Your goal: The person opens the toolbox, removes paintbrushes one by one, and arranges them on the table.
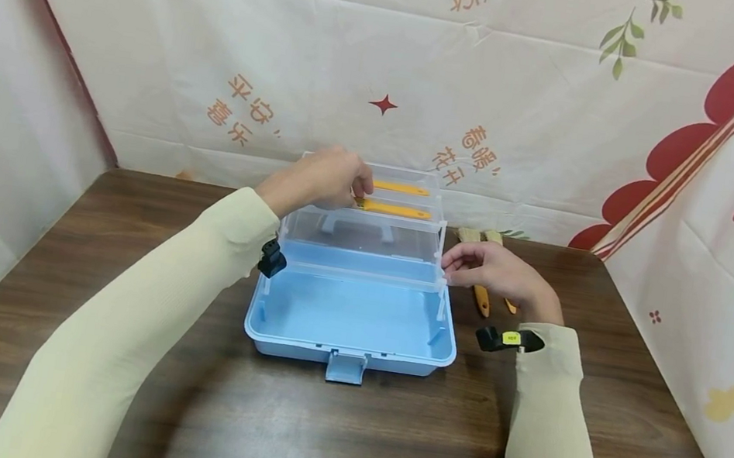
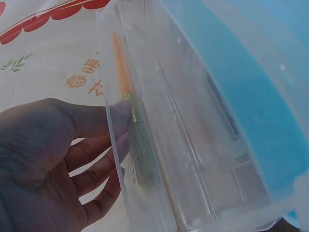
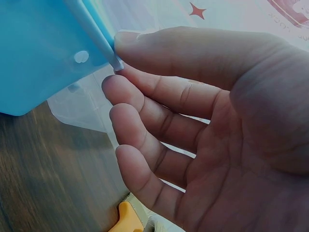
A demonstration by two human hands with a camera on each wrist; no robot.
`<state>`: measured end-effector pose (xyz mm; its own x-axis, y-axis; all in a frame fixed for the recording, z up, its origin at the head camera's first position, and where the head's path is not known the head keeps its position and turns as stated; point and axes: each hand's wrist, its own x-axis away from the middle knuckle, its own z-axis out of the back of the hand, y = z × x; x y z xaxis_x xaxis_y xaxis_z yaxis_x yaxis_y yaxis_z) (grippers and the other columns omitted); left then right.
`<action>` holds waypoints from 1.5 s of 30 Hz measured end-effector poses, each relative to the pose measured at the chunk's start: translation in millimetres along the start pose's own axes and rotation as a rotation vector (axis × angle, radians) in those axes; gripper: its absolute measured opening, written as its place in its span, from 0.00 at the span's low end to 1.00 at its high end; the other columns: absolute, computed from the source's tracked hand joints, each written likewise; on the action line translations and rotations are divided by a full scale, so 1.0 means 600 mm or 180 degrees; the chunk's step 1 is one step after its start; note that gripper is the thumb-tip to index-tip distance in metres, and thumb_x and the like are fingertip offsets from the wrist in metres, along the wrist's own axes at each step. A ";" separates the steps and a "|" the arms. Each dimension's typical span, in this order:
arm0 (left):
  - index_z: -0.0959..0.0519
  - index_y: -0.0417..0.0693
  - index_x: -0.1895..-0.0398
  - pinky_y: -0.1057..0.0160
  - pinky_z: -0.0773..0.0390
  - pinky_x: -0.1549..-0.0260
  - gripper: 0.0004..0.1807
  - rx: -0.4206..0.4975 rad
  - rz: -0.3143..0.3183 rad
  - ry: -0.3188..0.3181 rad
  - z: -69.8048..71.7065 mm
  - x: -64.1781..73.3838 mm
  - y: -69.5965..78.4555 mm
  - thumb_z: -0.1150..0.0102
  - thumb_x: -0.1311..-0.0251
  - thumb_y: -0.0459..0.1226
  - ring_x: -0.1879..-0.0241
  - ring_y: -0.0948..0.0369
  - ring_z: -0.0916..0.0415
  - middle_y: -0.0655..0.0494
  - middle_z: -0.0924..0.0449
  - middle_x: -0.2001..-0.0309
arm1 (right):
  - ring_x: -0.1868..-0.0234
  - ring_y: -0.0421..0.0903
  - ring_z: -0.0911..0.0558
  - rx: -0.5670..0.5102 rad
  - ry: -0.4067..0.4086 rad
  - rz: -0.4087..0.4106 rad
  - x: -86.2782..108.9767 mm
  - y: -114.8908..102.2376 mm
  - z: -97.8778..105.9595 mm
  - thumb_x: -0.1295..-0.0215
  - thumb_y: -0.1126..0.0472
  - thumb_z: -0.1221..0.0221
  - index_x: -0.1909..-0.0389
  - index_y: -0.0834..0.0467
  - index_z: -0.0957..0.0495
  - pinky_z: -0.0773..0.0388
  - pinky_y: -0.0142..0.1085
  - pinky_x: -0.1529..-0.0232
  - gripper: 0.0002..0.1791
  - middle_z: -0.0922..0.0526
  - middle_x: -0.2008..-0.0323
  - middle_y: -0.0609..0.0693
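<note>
A storage box [image 1: 349,357] with a light blue base and clear trays stands unfolded on the table. My left hand [image 1: 335,178] is at the raised top tray, where the left wrist view has the thumb and index fingertips, seen through the cloudy wall, pinching a paintbrush [image 2: 123,72] near its ferrule. Two yellow handles show there in the head view, the lower one [image 1: 396,210] nearest my fingers. At the box's right side, my right hand [image 1: 498,269] pinches an edge [image 3: 104,46] of it between thumb and index finger, with the other fingers loosely curled.
More paintbrushes [image 1: 481,300] with yellow handles and pale bristles lie on the wooden table [image 1: 337,444], right of the box and partly behind my right hand. A printed cloth [image 1: 392,52] hangs close behind the box. The front latch [image 1: 345,368] hangs down.
</note>
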<state>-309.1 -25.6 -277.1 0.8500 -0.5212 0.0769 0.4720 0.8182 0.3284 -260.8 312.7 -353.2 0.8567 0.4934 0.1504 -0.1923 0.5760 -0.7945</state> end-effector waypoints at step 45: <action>0.10 0.42 0.49 0.55 0.19 0.43 0.09 0.0074 -0.0276 0.0293 0.002 0.008 -0.023 0.31 0.27 0.33 0.52 0.53 0.19 0.49 0.12 0.50 | 0.53 0.54 0.18 -0.0008 -0.0031 0.0048 -0.001 0.003 0.002 0.25 0.64 0.32 0.46 0.66 0.15 0.19 0.40 0.46 0.12 0.12 0.53 0.57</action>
<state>-311.8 -39.9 -280.3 0.8245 -0.5645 -0.0391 0.5401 0.7645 0.3518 -262.1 314.1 -353.9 0.8490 0.5084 0.1440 -0.2040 0.5667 -0.7983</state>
